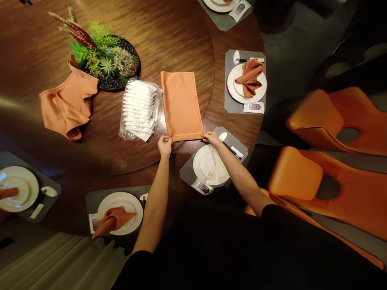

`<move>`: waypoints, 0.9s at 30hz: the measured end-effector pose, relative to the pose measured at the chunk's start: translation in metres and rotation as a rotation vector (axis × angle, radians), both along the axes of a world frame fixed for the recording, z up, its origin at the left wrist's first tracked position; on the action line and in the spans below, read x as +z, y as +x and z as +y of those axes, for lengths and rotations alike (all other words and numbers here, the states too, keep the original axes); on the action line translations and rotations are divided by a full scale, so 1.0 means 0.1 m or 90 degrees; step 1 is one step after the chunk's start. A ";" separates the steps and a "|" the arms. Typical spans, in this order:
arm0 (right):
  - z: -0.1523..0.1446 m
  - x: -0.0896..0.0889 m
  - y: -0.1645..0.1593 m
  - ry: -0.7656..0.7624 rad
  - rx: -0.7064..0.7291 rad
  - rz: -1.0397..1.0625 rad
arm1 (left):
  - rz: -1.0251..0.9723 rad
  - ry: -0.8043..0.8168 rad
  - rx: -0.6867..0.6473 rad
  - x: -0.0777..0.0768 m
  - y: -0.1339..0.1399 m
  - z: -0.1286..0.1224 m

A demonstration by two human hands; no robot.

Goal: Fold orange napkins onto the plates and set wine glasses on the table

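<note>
Orange napkin [181, 102] lies as an oblong on the wooden table [169, 36], its near edge pinched at both corners.

Taking the napkin as the clock's centre, the left hand [165, 146] is at 7 o'clock, thumb and finger closed on one corner, the other fingers curled; the right hand [212, 138] is at 5 o'clock, pinching the opposite corner with its fingers bent. The step in hand looks like folding or straightening that edge; the next move seems to call for both pinches moving evenly, keeping the edge straight. Wrapped packets [139, 106] lie just beside it at 9 o'clock, a white plate [208, 163] near at 5 o'clock.
</note>
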State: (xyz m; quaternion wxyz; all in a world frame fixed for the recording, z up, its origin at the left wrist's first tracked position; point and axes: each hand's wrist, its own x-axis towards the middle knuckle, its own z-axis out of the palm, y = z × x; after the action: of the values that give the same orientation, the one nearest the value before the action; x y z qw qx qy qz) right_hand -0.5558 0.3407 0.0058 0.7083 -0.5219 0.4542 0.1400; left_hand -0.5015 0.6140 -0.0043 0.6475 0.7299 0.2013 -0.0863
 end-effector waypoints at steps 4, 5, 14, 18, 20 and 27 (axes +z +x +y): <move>0.01 0.01 -0.02 -0.003 0.033 0.009 | -0.043 0.061 0.032 0.05 -0.08 0.03; 0.01 0.02 -0.03 0.001 0.037 0.006 | -0.039 0.052 0.042 0.06 -0.10 0.04; -0.07 -0.02 -0.14 0.056 0.031 -0.024 | 0.184 -0.048 -0.007 0.12 -0.05 0.18; -0.09 -0.06 -0.15 0.038 0.061 -0.040 | 0.174 -0.040 -0.003 0.12 -0.07 0.18; -0.11 -0.06 -0.13 0.022 0.072 -0.040 | 0.178 -0.045 0.008 0.14 -0.10 0.18; -0.33 0.02 -0.09 0.000 0.226 0.002 | 0.250 -0.056 -0.120 0.18 -0.04 0.25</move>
State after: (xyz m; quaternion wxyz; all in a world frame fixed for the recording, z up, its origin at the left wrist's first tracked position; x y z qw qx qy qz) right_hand -0.5653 0.3074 0.0082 0.6717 -0.5938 0.3560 0.2637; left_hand -0.5059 0.6393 0.0135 0.6162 0.6857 0.2507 -0.2954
